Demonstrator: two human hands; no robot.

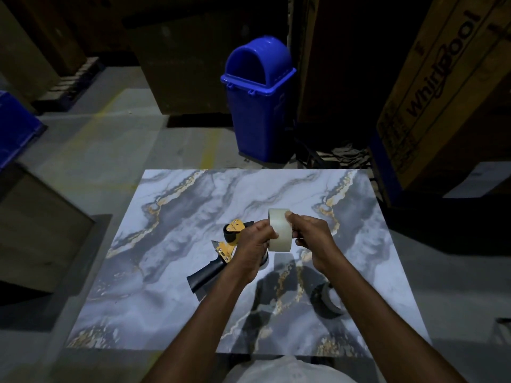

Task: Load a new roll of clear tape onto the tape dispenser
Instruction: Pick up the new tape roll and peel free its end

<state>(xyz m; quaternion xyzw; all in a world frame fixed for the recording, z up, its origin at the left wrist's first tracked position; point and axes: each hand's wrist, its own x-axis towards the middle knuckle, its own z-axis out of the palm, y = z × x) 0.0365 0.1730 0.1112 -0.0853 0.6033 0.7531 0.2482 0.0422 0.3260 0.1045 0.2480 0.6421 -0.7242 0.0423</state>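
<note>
Holding the clear tape roll (pixel 279 230) up above the bench (pixel 171 305), pinched on its sides by the left hand (pixel 253 244) and the right hand (pixel 313 239). Seems to be hunting for the loose end. Just under the left hand, on the bench: the yellow tape dispenser (pixel 231 239). Next, probably needs lowering and pushing straight onto the dispenser's wheel.

tape dispenser (pixel 225 250) mid-table, dark roll (pixel 320 305) near right, open tabletop (pixel 193 203) beyond
</note>
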